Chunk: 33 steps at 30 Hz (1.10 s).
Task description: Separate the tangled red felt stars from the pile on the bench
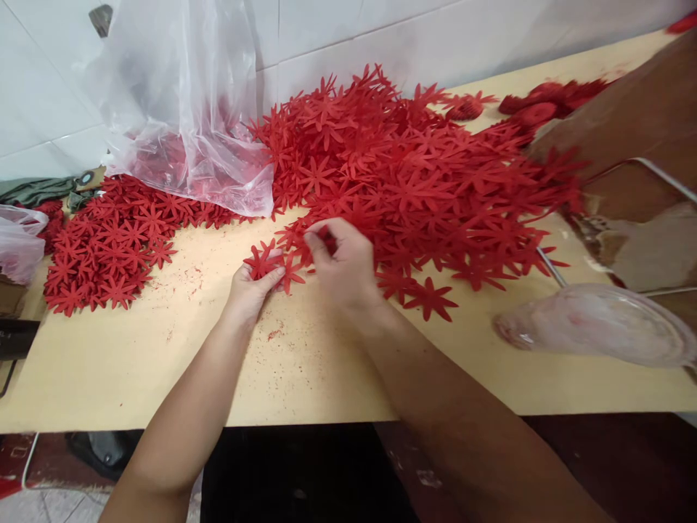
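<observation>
My left hand (253,290) is closed, its thumb pressed over red flower-shaped cutouts (260,260) with long narrow petals. Just to its right, my right hand (345,261) is curled, thumb and fingertips drawn together beside the big pile. Red shows at its fingers, but whether a piece is pinched there or it lies behind is unclear. The big heap of loose red flower cutouts (403,174) spreads behind and right of the right hand. One single cutout (430,298) lies at the heap's front edge.
A lower heap of red cutouts (103,247) sits at the left, under a clear plastic bag (185,109). At the right, a clear plastic container (604,323) lies near a brown board (637,131). Red scraps dot the pale table (190,327); a tiled wall (337,36) stands behind.
</observation>
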Each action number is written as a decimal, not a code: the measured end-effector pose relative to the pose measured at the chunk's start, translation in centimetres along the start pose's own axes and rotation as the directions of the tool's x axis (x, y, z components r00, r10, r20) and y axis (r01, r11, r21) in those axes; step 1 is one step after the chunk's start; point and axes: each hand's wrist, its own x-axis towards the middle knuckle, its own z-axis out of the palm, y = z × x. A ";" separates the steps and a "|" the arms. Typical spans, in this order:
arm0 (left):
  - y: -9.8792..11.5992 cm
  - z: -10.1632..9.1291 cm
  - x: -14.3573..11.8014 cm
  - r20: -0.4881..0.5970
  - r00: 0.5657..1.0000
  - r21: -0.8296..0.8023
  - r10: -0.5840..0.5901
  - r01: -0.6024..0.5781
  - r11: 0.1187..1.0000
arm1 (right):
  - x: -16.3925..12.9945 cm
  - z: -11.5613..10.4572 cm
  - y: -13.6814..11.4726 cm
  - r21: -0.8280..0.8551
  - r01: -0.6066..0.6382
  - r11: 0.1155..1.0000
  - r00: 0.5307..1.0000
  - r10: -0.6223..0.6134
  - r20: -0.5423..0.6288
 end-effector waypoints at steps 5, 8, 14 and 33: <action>0.0 -0.1 0.1 0.010 1.000 -0.032 -0.002 0.002 0.999 | 1.3 -2.0 1.3 -0.242 0.136 0.961 0.959 -0.189 -0.211; 0.0 -0.3 0.2 0.023 1.000 -0.013 -0.010 0.011 1.000 | 0.3 -1.4 -0.1 -0.209 0.185 0.960 0.980 -0.196 -0.036; 0.6 -0.2 0.1 0.002 1.000 -0.062 -0.028 0.028 0.998 | -1.3 0.8 -1.9 -0.086 -0.007 0.996 0.939 0.036 0.341; -0.3 0.4 0.2 -0.031 0.994 -0.005 0.106 -0.106 0.994 | -1.6 0.8 -2.7 -0.007 0.079 0.997 0.949 -0.073 0.306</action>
